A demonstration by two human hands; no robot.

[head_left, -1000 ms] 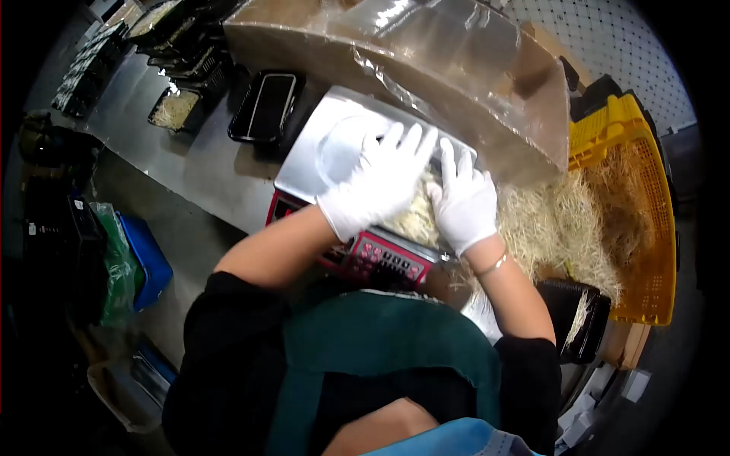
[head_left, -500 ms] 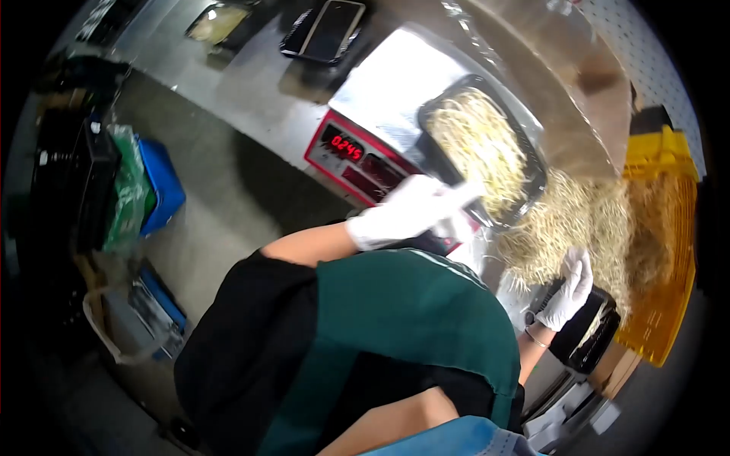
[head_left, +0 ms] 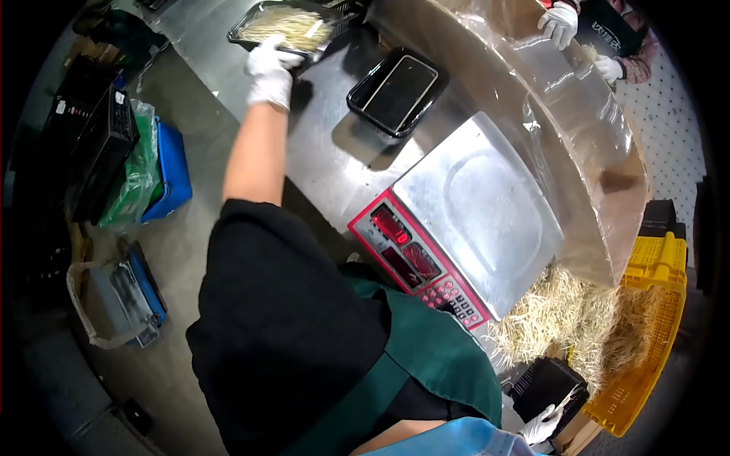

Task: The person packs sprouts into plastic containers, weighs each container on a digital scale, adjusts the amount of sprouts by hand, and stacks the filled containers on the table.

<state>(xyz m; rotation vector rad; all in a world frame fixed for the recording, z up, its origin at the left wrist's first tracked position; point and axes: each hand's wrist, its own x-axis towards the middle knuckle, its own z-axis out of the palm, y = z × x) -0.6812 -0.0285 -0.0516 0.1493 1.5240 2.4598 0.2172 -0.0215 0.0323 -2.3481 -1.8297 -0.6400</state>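
At the upper left, my gloved left hand (head_left: 270, 70) grips the near edge of a black plastic tray (head_left: 303, 53) filled with pale bean sprouts (head_left: 277, 24). The tray is at the far end of the metal table. At the lower right, my gloved right hand (head_left: 540, 425) has its fingers at the edge of a black tray (head_left: 549, 386), which seems to be in a stack. Part of this hand is cut off by my clothing. The red-framed scale (head_left: 475, 213) stands between my hands with a bare metal platform; its red digits are blurred.
Another black tray (head_left: 399, 93) lies on the table, a dark phone-like rectangle over it. Loose sprouts (head_left: 559, 315) are heaped beside a yellow crate (head_left: 637, 365). A clear plastic-covered barrier (head_left: 563, 129) curves behind the scale. A co-worker's gloved hands (head_left: 560, 24) show beyond it.
The tray of sprouts has left the scale and moved to the upper left with my left hand. My right hand has moved lower, to the black tray. The view has shifted.
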